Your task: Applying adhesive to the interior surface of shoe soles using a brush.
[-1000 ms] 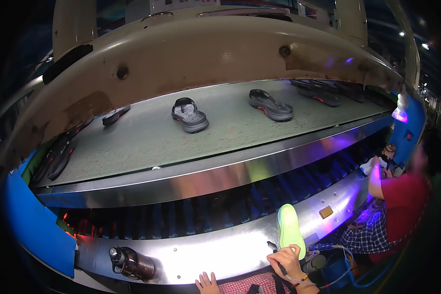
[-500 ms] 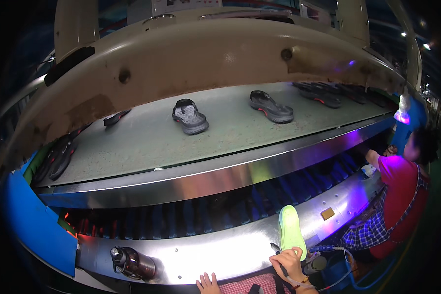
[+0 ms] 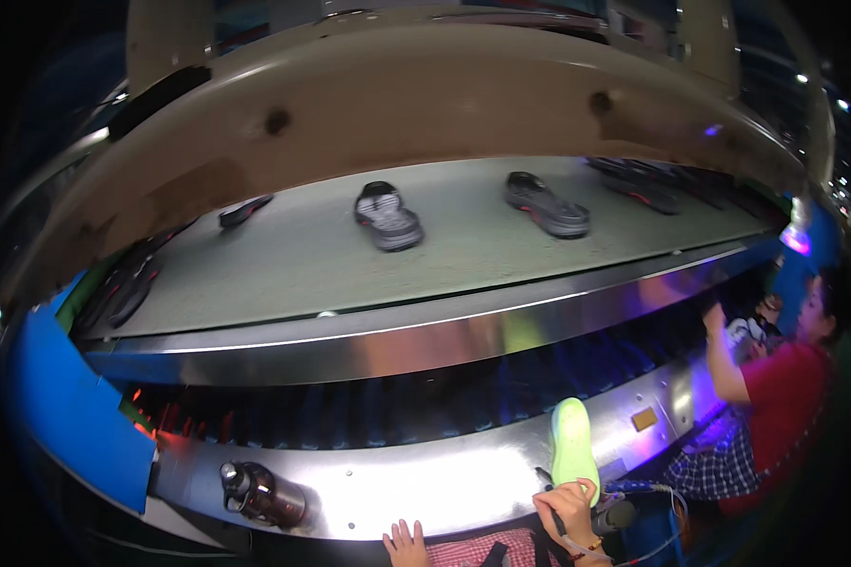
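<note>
**Green sole at the steel rim, belt running wide above**

Your right hand (image 3: 569, 506), at the lower centre-right of the frame, is closed around the heel end of a pale lime-green shoe sole (image 3: 573, 448), which stands nearly upright against the polished curved steel rail (image 3: 425, 482). Your left hand (image 3: 406, 546) rests at the bottom edge, fingers spread and holding nothing, just below that rail. A dark cylindrical metal fitting (image 3: 260, 493) sits on the rail toward the lower left, well apart from both hands. Above the rail, a dark slatted gap separates it from a second steel lip edging the wide grey conveyor belt (image 3: 284, 274). On the belt, a grey-and-black sandal (image 3: 388, 215) lies at upper centre, another dark grey sandal (image 3: 547, 203) to its right, with bare belt between them. At the right edge, a person in a red top (image 3: 785, 416) reaches toward the rail.
</note>
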A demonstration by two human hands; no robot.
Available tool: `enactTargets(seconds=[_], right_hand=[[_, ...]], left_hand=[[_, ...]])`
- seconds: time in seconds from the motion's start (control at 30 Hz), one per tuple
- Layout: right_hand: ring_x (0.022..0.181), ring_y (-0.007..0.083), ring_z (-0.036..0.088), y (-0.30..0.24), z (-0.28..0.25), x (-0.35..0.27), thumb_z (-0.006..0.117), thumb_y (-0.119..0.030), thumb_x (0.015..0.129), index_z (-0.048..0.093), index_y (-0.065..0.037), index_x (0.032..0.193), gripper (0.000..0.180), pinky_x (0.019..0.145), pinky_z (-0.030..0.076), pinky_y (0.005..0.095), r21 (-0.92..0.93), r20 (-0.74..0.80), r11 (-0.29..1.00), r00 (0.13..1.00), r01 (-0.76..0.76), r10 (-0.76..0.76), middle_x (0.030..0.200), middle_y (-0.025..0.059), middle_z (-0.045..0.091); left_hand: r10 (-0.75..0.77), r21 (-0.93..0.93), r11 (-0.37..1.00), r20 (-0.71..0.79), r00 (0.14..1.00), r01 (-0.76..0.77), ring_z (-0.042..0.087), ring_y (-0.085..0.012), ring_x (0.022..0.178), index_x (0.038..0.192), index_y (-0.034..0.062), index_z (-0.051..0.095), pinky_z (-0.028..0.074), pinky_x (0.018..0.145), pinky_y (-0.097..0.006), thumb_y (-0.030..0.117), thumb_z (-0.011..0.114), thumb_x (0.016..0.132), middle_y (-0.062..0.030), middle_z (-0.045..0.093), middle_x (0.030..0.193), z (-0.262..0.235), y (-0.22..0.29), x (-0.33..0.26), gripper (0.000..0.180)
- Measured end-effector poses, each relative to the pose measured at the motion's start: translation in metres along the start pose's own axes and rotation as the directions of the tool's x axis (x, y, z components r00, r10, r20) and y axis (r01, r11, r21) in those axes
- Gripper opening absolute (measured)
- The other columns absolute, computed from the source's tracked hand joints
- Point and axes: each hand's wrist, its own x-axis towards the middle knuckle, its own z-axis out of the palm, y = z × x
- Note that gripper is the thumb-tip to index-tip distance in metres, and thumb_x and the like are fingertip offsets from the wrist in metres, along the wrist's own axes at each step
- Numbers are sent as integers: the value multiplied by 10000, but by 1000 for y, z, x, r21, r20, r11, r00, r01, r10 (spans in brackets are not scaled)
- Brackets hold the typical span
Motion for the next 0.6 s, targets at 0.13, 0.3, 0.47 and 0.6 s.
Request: enactTargets(seconds=[0.13, 0.3, 0.47, 0.6], right_hand=[[734, 184, 546, 2, 1, -6, 685, -80, 672, 642, -110, 716, 68, 883, 281, 406, -22, -65, 999, 998, -29, 28, 671, 6, 606], [731, 191, 540, -3, 4, -1, 678, -68, 679, 636, -89, 710, 57, 893, 269, 410, 0, -28, 999, 998, -50, 50, 645, 23, 583], [727, 186, 542, -6, 5, 3, 677, -67, 679, 634, -87, 708, 56, 894, 269, 410, 6, -59, 1000, 998, -30, 30, 645, 22, 579], [727, 182, 546, 4, 7, -6, 678, -71, 675, 636, -96, 714, 62, 890, 273, 412, -62, -67, 998, 998, -24, 20, 653, 20, 584]], left_hand=[[33, -7, 999, -43, 999, -33, 413, -360, 1186, 1182, 2, 496, 202, 1016, -563, 188, 413, 853, -230, 494, 1219, 1, 0, 3, 388], [51, -44, 998, -10, 999, -51, 366, -367, 1224, 1205, -1, 469, 186, 1029, -553, 194, 383, 876, -242, 444, 1265, -10, 0, -1, 392], [27, -41, 999, 16, 999, -27, 317, -366, 1256, 1251, 13, 433, 176, 1040, -537, 212, 362, 891, -244, 379, 1326, -6, -4, 2, 417], [44, -46, 998, 99, 994, -40, 269, -372, 1289, 1302, 23, 386, 145, 1051, -546, 205, 377, 890, -244, 328, 1368, -18, 0, 6, 451]])
